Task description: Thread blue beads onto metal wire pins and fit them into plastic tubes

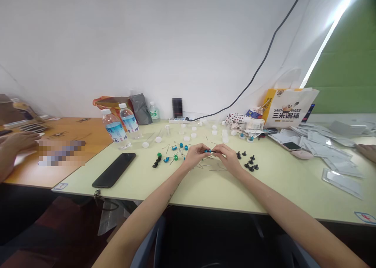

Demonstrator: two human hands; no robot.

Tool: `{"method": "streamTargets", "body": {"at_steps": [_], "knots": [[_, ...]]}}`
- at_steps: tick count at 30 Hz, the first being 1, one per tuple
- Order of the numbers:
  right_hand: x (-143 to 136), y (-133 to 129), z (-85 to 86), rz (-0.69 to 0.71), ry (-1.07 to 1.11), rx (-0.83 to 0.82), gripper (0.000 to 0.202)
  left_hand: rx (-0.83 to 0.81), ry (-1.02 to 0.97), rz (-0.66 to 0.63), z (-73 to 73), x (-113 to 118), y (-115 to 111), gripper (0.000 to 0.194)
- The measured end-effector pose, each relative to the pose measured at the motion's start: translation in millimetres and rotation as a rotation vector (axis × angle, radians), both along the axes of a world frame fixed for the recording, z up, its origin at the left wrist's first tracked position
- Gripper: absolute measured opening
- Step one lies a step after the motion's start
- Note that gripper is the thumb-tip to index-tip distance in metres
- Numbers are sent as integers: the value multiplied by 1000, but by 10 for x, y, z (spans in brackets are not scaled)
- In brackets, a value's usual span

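the left hand (195, 156) and right hand (230, 158) are close together over the bench (188, 191), fingertips pinched on a small blue piece (207, 151) from either side. a dark slim bit shows at its right end; whether that is a separate part, i cannot tell.

just left of the hands lie loose blue knobs (181, 145), green knobs (176, 157) and a short row of black caps (155, 164), with thin metal rods (217, 170) scattered around and below the fingers. on the right sits a group of black stemmed pieces (252, 164).

my judgement: the handwork is midway on this one piece, and plenty of loose parts remain out. which pieces, if any, are finished is too small to tell.

farther back are clear tubes with white caps (158, 139); to the left, a phone (114, 170) and two water bottles (116, 131). flat packets (340, 181) spread over the far right, near a co-worker's hand (367, 151).
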State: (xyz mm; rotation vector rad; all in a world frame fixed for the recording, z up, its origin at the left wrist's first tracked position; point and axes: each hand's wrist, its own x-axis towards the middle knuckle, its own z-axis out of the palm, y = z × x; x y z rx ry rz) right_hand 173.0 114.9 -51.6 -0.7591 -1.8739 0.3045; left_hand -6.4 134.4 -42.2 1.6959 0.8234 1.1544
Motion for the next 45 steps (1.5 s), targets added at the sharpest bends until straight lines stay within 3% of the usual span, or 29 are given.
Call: {"method": "streamTargets", "body": {"at_steps": [16, 27, 45], "knots": [[3, 17, -53, -52, 80, -133, 15, 15, 18, 21, -48, 5, 40, 32], [3, 5, -29, -14, 102, -144, 15, 45, 55, 35, -35, -3, 32, 30], [-4, 28, -72, 33, 144, -260, 16, -46, -15, -11, -75, -3, 30, 28]]}}
